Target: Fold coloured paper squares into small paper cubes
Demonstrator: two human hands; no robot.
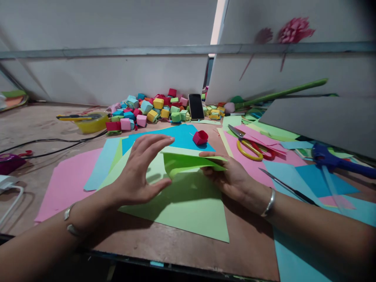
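Note:
A bright green sheet (188,162), bent along its length, is pinched at its right end by my right hand (226,176). Just left of that sheet, my left hand (141,170) is raised with thumb and fingers spread apart, holding nothing. Beneath both hands lies a larger pale green sheet (190,207), crossed by the hands' shadows. A small dark pink folded paper box (200,138) stands on a blue sheet (164,137) beyond the hands.
Many small coloured paper boxes (152,109) and a phone (196,106) are at the back. Scissors (249,149), a pointed blade tool (288,186) and a blue glue gun (337,160) lie right. A yellow tape roll (92,123), pink paper (69,180) and cables are left.

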